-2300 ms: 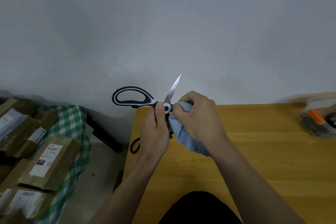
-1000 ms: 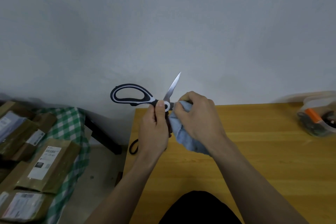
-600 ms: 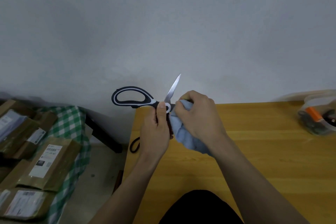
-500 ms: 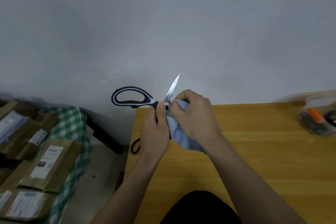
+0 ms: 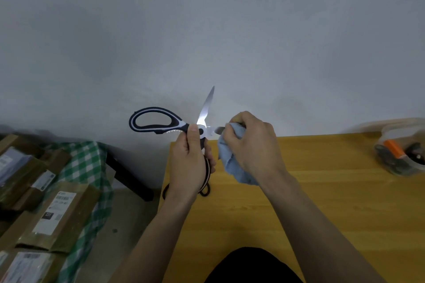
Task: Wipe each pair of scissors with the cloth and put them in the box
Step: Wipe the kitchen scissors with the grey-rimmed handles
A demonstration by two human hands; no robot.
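The left hand (image 5: pixel 189 163) grips the opened scissors (image 5: pixel 174 125) by the pivot and lower handle, above the table's (image 5: pixel 322 202) far left corner. The right hand (image 5: pixel 250 145) pinches the cloth (image 5: pixel 230 158) around one blade, mid-wipe. Next, the upright blade probably needs wiping before boxing.

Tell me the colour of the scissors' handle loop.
Black with a white inner band, on the scissors; the head view shows it.

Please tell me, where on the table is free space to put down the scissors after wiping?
The table is bare in the wide stretch between the right hand holding the cloth and the clear box at the right edge. It is crowded near the left edge, where the left hand holds the open scissors.
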